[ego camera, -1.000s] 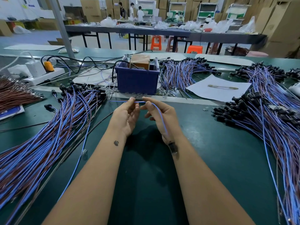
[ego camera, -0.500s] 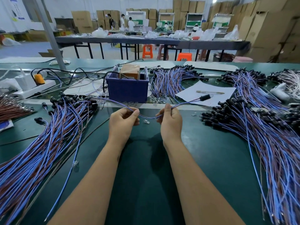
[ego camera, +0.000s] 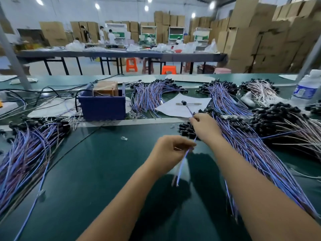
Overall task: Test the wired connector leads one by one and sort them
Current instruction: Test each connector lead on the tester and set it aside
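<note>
Both hands have swung the lead [ego camera: 188, 108] from mid-bench toward the right pile [ego camera: 243, 136], right hand [ego camera: 205, 126] and left hand [ego camera: 171, 151] each pinching it, so lay it parallel, plug [ego camera: 183, 102] aligned with the others.

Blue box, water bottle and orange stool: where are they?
Blue box [ego camera: 104, 107], head view, front wall.
Water bottle [ego camera: 304, 92], head view, blue label.
Orange stool [ego camera: 131, 64], head view, front face.
</note>
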